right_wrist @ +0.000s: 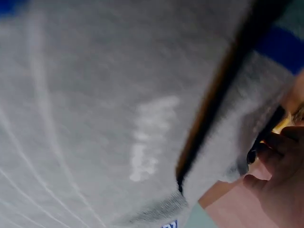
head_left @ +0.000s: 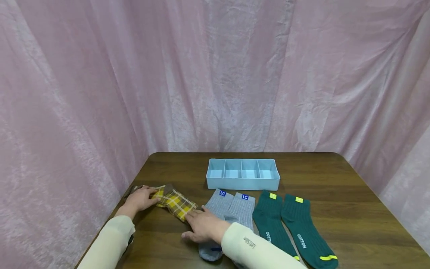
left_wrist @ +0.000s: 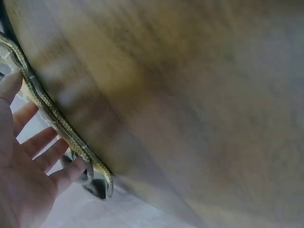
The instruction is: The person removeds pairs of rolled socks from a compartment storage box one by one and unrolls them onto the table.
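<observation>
Yellow-and-brown plaid socks (head_left: 177, 201) lie on the left part of the table, stacked one on the other. My left hand (head_left: 139, 198) rests on their far left portion with its fingers spread. In the left wrist view the stacked sock layers (left_wrist: 59, 123) show edge-on beside the extended fingers. At the opposite end of the plaid socks, my right hand (head_left: 205, 225) touches the fabric with its fingertips. The right forearm passes over a pair of grey socks (head_left: 243, 211) with blue labels, hiding part of them. Grey knit (right_wrist: 95, 95) fills most of the right wrist view.
A light blue box (head_left: 243, 184) with several compartments stands behind the grey socks. Right of them lie a green sock (head_left: 270, 216) and its mate (head_left: 302, 224), with yellow labels. The wooden table (head_left: 349, 209) is bordered by pink curtains (head_left: 235, 74).
</observation>
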### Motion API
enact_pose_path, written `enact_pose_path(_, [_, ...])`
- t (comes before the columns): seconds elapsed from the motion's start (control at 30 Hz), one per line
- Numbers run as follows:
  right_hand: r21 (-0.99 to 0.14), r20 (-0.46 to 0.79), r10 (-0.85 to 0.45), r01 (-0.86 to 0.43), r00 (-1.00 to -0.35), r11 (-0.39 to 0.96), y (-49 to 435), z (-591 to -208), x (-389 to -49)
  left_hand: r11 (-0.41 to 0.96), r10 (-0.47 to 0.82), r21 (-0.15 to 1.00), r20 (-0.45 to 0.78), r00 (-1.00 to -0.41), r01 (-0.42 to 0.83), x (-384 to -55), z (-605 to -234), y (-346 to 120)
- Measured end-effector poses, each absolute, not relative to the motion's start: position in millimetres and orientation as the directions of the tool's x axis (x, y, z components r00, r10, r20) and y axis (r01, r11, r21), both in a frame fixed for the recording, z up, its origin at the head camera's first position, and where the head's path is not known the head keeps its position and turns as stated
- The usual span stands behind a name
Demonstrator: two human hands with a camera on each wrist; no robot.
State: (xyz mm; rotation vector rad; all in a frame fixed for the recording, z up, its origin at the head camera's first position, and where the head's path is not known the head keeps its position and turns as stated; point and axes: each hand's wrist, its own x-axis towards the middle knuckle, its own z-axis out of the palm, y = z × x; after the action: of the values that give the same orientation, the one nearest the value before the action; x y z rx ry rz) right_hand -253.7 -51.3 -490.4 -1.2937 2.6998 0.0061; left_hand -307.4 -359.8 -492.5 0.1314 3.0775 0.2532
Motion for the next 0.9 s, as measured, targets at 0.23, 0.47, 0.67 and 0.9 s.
enact_pose_path(0.23, [0.008, -0.204, -0.672, -0.688, -0.711, 0.726, -56, -488, -271, 0.99, 0.086, 0.112, 0.002, -0.996, 0.086, -295, -489, -367])
enact_pose_path(0.47, [0.057, -0.192, -0.629, -0.649, -0.753, 0.759, -52, -489, -283, 0.984, 0.134, 0.12, -0.014, -0.991, 0.132, -287, -483, -374])
enact_pose_path(0.67, [0.095, -0.086, -0.72, -0.725, -0.688, 0.682, -60, -492, -274, 0.946, 0.276, 0.164, 0.04, -0.96, 0.279, -282, -484, -370])
enact_pose_path(0.9, [0.024, -0.143, -0.668, -0.678, -0.73, 0.735, -63, -491, -273, 0.938, 0.284, 0.198, 0.035, -0.958, 0.286, -279, -487, -363])
